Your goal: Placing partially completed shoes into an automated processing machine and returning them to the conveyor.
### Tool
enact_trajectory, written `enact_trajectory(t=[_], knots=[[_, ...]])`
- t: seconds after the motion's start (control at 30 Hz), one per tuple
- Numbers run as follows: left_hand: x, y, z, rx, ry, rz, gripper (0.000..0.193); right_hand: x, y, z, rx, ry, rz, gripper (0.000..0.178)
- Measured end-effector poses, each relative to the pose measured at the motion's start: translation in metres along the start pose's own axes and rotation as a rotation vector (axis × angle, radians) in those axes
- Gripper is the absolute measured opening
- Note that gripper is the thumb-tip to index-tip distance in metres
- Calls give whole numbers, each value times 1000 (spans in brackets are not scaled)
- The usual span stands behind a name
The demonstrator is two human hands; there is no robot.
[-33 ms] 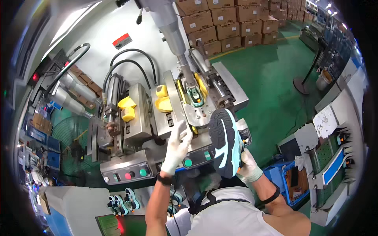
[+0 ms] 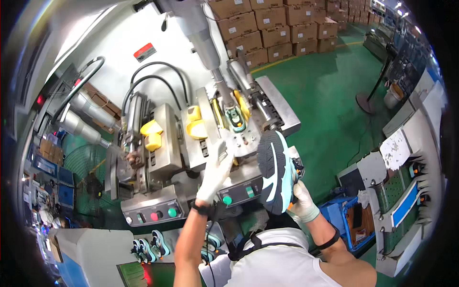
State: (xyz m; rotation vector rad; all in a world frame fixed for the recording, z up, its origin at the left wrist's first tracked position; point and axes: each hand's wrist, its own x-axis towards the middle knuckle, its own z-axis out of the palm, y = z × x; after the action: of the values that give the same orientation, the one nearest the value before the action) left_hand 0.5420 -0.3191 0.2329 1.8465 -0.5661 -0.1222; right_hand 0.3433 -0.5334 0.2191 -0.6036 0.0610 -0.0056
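My right hand, in a white glove, is closed round a sneaker at its orange-tipped end. The shoe is upright on end, its black and pale-blue sole facing left. My left hand, also gloved, holds nothing and reaches over the front of a metal pressing machine, fingers stretched out, near the clamp plate. It may be touching the machine; I cannot tell. Another sneaker sits in the machine's right station between yellow pads, under a metal ram.
Below the left hand runs a control panel with a green button and a red button. Several sneakers stand on a lower surface at left. A blue crate is at right. Stacked cartons line the back; a fan stands left.
My left hand has moved slightly farther forward along the machine, its fingers closer to the right station. The right hand still grips the shoe, nearly in the same place.
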Motion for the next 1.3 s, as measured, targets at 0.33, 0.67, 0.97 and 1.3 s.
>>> enact_trajectory(t=[0.33,0.67,0.97,1.3], knots=[[230,-184,83,680,166,-227,68,-65,-30,-77,-231,546,-44,87],[185,-99,-4,79,-21,-619,32,12,-54,-29,-717,459,-118,32],[-133,11,-80,102,98,-460,40,347,-4,14,-1568,158,55,43],[-385,51,-47,153,754,-1086,43,459,110,-67,-1827,206,-50,33]])
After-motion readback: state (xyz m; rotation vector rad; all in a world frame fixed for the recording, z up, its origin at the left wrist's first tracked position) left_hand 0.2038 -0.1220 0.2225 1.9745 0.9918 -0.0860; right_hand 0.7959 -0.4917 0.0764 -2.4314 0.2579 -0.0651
